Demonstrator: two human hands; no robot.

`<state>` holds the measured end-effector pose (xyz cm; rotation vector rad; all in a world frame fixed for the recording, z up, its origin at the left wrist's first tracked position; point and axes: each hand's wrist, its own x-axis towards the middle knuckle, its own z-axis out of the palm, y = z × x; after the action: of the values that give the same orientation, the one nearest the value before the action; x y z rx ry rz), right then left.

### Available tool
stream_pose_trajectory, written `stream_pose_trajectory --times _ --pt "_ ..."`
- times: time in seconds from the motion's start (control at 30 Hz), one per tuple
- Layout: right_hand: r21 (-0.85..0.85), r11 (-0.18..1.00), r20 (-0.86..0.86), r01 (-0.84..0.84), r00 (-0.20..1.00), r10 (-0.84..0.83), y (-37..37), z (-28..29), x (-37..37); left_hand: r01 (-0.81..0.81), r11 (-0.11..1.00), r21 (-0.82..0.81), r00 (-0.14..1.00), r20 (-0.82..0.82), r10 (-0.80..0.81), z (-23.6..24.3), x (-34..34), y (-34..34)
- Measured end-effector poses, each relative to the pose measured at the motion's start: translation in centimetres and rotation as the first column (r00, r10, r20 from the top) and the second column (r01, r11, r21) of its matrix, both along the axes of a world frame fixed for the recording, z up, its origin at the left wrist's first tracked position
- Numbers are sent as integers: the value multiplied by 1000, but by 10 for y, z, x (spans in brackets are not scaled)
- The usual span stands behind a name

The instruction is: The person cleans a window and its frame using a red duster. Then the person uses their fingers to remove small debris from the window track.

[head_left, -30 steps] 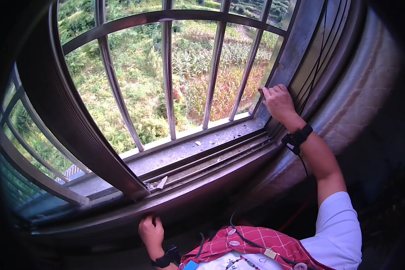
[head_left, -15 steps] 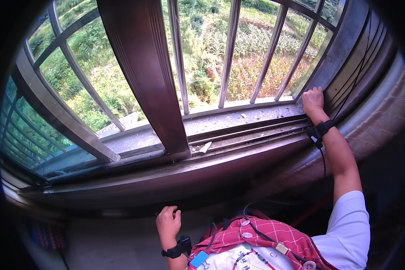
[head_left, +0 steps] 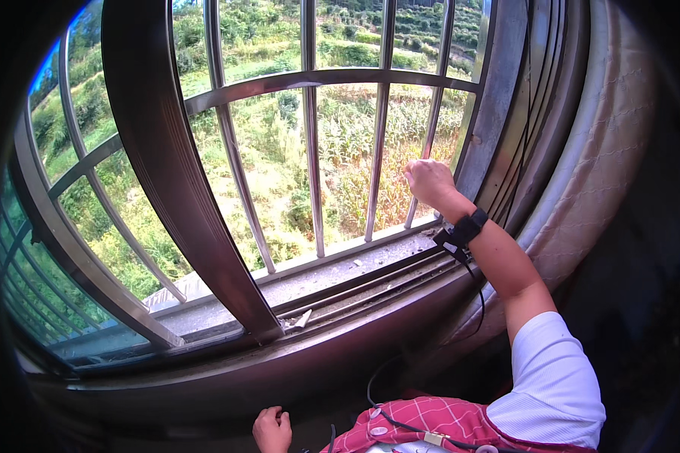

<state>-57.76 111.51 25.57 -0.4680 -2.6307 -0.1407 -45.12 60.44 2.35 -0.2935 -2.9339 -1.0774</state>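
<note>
My right hand (head_left: 431,181) is raised at the right part of the window, closed in a fist in front of the barred grille. Behind it runs one of the upright metal bars (head_left: 432,128). Whether the fist touches that bar, or has anything inside it, is hidden. A black strap with a small device (head_left: 468,226) is on the wrist. Low in the view, well below the sill, my left hand (head_left: 272,430) hangs with loosely curled fingers and nothing visible in them. The window's sliding track (head_left: 355,298) lies between the two hands.
A dark brown frame post (head_left: 166,136) stands left of centre, with greenish glass (head_left: 34,302) farther left. A pale scrap (head_left: 304,318) lies in the track by the post's foot. Dark cords (head_left: 527,98) and a quilted pale curtain (head_left: 604,121) hang at right. Plants grow outside.
My right hand has lifted from the lower right corner of the window frame and moved left, in front of the bars. The view has tilted up. My left hand stays low and curled.
</note>
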Motion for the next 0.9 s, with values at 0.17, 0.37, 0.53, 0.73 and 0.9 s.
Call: stream_pose_trajectory --times 0.17,0.37,0.53,0.73,0.9 --pt "13 976 -5 -216 976 216 21 -36 32 117 985 -130 986 -106 -131 -28 5 -22" --pt "174 982 422 -68 906 -12 66 -102 35 216 966 -145 972 122 -199 7 -28 29" --pt "181 979 444 -97 896 7 75 -103 28 238 961 -137 963 159 -216 5 -41 54" --pt "14 994 355 -105 930 93 54 -76 38 190 980 -65 976 120 -182 -12 -18 53" --pt "-27 998 320 48 947 -37 70 -58 27 188 977 -95 966 199 -167 -6 -13 52"
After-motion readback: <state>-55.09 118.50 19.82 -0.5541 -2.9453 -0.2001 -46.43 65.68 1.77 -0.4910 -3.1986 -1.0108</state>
